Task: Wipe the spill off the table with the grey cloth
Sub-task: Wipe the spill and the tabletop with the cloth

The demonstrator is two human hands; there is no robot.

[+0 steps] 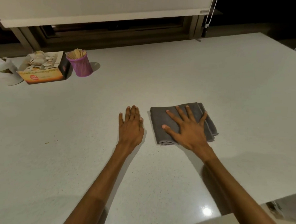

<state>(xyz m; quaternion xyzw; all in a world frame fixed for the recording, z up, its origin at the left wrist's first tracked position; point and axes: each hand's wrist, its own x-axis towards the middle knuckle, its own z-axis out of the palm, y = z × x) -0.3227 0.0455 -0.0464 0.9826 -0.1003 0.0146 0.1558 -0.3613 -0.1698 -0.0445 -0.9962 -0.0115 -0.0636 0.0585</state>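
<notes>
A folded grey cloth [160,122] lies flat on the pale speckled table [212,77], right of centre. My right hand [188,128] presses down on it with the fingers spread wide, palm flat, not gripping. My left hand [131,126] rests flat on the bare table just left of the cloth, fingers together, holding nothing. Small brownish specks [46,143] dot the table to the left. No clear wet patch shows.
At the back left stand a purple cup of wooden sticks [81,66], an open cardboard box of sachets [44,69] and a white container [6,71]. A window frame and a roller blind run behind. The table's near right corner [221,213] drops away.
</notes>
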